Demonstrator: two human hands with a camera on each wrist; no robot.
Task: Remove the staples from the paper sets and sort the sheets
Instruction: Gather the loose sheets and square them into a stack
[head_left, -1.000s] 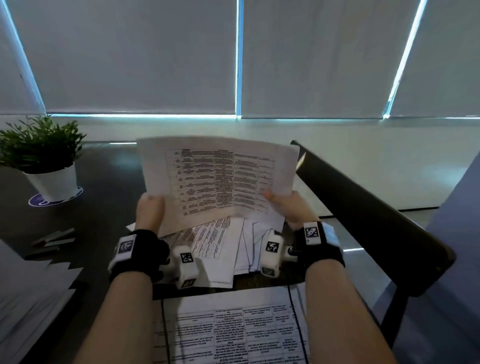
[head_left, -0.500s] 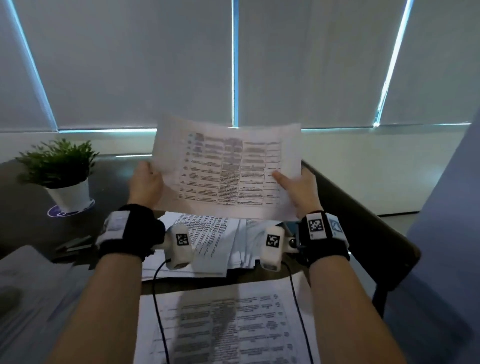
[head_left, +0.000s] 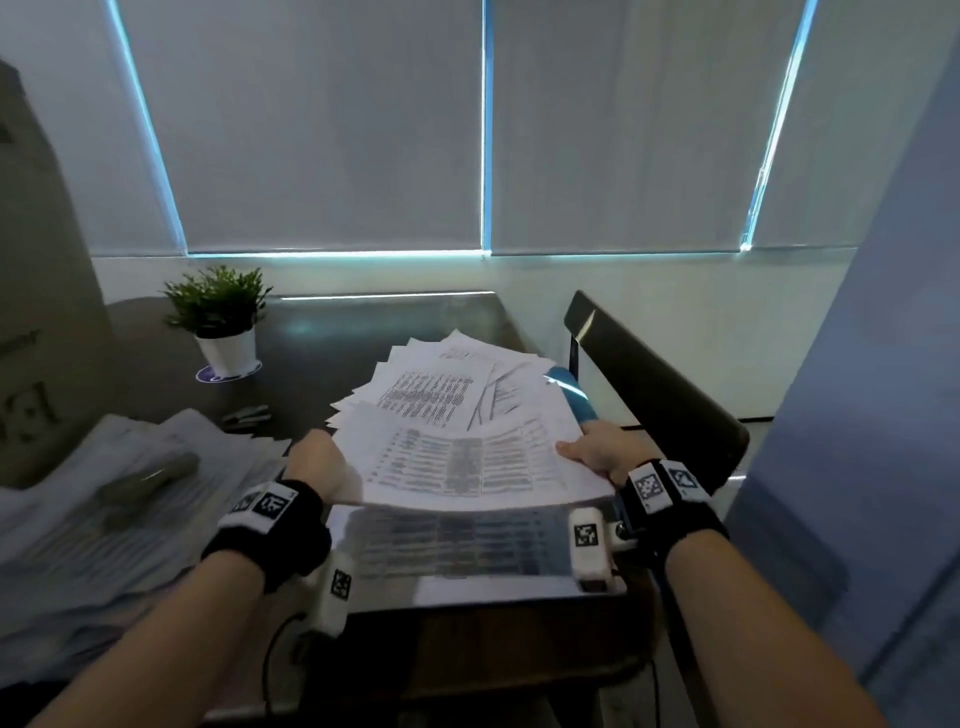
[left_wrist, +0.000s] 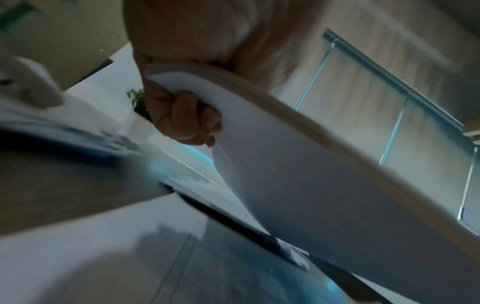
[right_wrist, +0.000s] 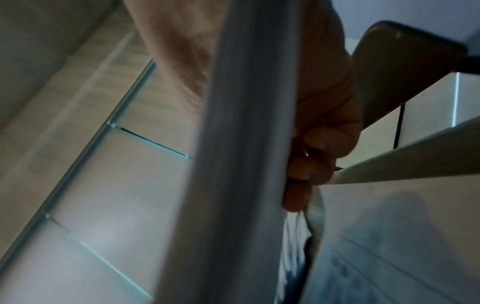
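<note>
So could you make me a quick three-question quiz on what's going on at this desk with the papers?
1. True or false: the printed sheet is held by only one hand.
2. What stands at the desk's far left corner? A) a lamp B) a potted plant C) a mug
3. Fill in: beyond the held sheet, loose pages lie fanned out in a ____.

Key
1. False: the left hand and right hand each grip a side edge.
2. B
3. pile

potted plant (head_left: 221, 317) far left on table (head_left: 332, 332) | chair (head_left: 660, 384) right | blinds (head_left: 332, 130) behind
</note>
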